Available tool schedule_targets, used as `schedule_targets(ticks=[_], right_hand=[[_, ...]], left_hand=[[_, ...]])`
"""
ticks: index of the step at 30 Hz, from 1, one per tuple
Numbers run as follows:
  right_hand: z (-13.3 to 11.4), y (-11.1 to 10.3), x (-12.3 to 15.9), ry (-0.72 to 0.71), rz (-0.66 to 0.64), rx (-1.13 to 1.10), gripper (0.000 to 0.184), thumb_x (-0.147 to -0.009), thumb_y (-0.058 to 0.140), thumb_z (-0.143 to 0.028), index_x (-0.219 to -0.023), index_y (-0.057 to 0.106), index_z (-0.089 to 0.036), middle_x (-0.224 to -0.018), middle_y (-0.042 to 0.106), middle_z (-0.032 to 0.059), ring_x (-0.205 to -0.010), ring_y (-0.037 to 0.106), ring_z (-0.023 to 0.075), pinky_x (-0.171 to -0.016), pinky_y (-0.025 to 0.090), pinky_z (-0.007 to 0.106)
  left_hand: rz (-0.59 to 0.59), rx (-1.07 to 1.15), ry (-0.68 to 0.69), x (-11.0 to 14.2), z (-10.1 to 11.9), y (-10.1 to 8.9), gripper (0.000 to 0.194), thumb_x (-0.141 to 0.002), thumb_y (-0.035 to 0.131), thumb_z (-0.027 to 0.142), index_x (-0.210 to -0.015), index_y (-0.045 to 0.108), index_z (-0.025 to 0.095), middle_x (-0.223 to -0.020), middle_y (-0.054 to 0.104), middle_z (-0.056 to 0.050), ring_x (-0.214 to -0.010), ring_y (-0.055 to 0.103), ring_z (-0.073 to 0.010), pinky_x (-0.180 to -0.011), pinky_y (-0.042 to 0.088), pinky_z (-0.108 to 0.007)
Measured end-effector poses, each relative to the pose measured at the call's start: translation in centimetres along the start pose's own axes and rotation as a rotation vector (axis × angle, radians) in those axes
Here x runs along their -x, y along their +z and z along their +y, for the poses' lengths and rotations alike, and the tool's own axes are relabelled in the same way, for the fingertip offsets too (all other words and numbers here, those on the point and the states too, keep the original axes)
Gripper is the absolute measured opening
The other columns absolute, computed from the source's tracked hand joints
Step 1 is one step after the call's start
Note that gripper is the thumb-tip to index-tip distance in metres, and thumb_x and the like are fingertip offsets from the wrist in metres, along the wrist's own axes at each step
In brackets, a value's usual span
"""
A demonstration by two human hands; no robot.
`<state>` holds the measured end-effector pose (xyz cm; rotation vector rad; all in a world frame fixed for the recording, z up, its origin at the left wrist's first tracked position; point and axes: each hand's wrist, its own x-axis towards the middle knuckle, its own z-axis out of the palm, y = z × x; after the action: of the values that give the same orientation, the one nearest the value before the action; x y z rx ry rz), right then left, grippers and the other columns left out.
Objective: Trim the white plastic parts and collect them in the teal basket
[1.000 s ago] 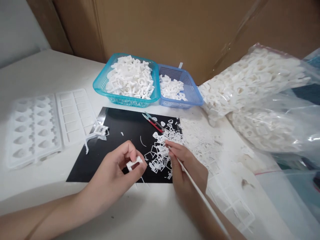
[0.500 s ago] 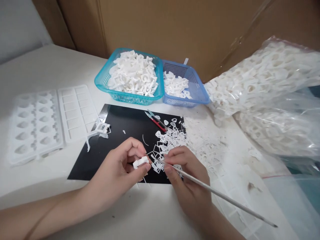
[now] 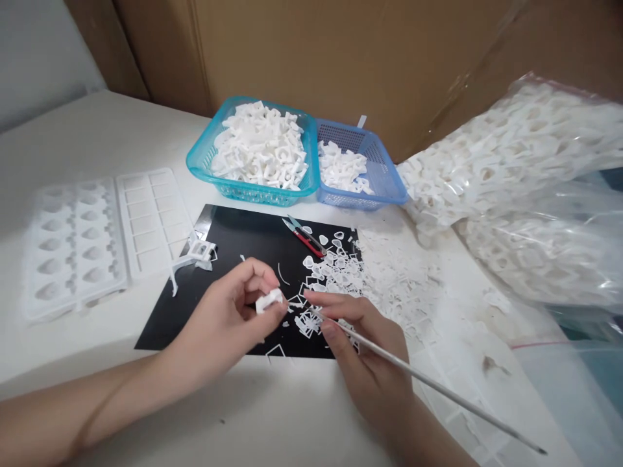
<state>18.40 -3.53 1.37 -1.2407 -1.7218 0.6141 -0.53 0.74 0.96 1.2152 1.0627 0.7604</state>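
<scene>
My left hand [image 3: 238, 305] pinches a small white plastic part [image 3: 269, 300] between thumb and fingers, over the black mat [image 3: 195, 311]. A long, thin metal tool [image 3: 433, 384] lies across my right hand [image 3: 372, 350], whose fingers are closed round it. The tool's near end points at the part, and its other end reaches out to the lower right. Whether its tip touches the part I cannot tell. Between and behind my hands lie many thin white trimmed scraps [image 3: 338, 272]. Thread snips [image 3: 305, 237] with red and dark handles rest near the mat's far edge.
A teal basket [image 3: 253, 185] and a blue basket [image 3: 363, 198] hold white parts at the back. White moulded trays [image 3: 73, 246] stand at the left. Another white piece [image 3: 197, 250] lies on the mat's left edge. Clear bags [image 3: 516, 175] of white pieces fill the right.
My left hand has risen slightly with the white part, which has turned a little. The fingers of my right hand have shifted left along with the tool. A thin square scrap shows by the mat's front edge.
</scene>
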Motion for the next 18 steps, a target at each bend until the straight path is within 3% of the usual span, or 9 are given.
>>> schedule_targets(ticks=[4,6,9,11,14,16,18], right_hand=[[1.3,-1.1,-0.7,-0.009,-0.021,0.238,0.008,-0.090,0.054,-0.019,-0.092,0.061,-0.022,-0.100,0.075,0.0052,-0.092,0.071,0.0181,-0.081,0.059,0.032],[2.0,-1.6,-1.0,0.007,-0.017,0.323,0.008,-0.091,0.054,-0.023,-0.092,0.062,-0.022,-0.101,0.074,0.0062,-0.092,0.071,0.0196,-0.082,0.059,0.035],[2.4,-2.1,-1.1,0.019,0.027,0.345,0.008,-0.091,0.054,-0.025,-0.092,0.062,-0.022,-0.103,0.073,0.0068,-0.095,0.071,0.0207,-0.083,0.058,0.036],[2.4,-2.1,-1.0,0.008,0.052,0.317,0.008,-0.091,0.054,-0.024,-0.092,0.062,-0.022,-0.104,0.073,0.0068,-0.096,0.070,0.0205,-0.083,0.058,0.035],[2.3,-1.8,-0.7,-0.022,0.048,0.274,0.008,-0.090,0.054,-0.023,-0.093,0.061,-0.022,-0.104,0.072,0.0065,-0.096,0.070,0.0202,-0.082,0.058,0.035],[2.2,-1.7,-0.6,-0.026,0.036,0.269,0.007,-0.090,0.054,-0.023,-0.093,0.061,-0.023,-0.105,0.072,0.0066,-0.097,0.069,0.0203,-0.082,0.058,0.035],[2.1,-1.7,-0.5,-0.029,0.040,0.270,0.007,-0.090,0.055,-0.023,-0.095,0.061,-0.023,-0.106,0.072,0.0067,-0.099,0.069,0.0204,-0.083,0.058,0.035]], left_hand=[[0.158,-0.226,0.205,-2.9,2.5,-2.2,0.018,-0.086,0.063,0.030,-0.092,0.052,0.018,-0.082,0.064,0.001,-0.063,0.055,-0.0082,-0.053,0.042,-0.017],[0.231,-0.448,0.348,-4.9,4.7,-3.5,0.015,-0.089,0.055,0.030,-0.091,0.055,0.015,-0.083,0.063,0.003,-0.064,0.056,-0.0072,-0.058,0.043,-0.017],[0.300,-0.867,0.520,-8.3,8.0,-5.1,0.028,-0.093,0.045,0.034,-0.099,0.061,0.011,-0.088,0.064,0.007,-0.073,0.061,-0.0080,-0.067,0.045,-0.017],[0.314,-0.943,0.550,-10.7,9.6,-6.0,0.033,-0.093,0.041,0.034,-0.099,0.064,0.010,-0.087,0.064,0.008,-0.081,0.064,-0.0100,-0.077,0.046,-0.020],[0.297,-0.995,0.574,-13.7,10.5,-7.2,0.031,-0.088,0.053,0.032,-0.108,0.066,0.011,-0.090,0.070,0.006,-0.097,0.065,-0.0159,-0.091,0.046,-0.024],[0.279,-1.011,0.594,-14.8,10.6,-8.0,0.033,-0.083,0.062,0.030,-0.111,0.066,0.013,-0.096,0.074,0.005,-0.108,0.063,-0.0189,-0.100,0.043,-0.027],[0.287,-1.013,0.616,-14.9,10.5,-8.9,0.032,-0.086,0.060,0.030,-0.113,0.066,0.014,-0.109,0.072,0.004,-0.116,0.059,-0.0198,-0.107,0.039,-0.031]])
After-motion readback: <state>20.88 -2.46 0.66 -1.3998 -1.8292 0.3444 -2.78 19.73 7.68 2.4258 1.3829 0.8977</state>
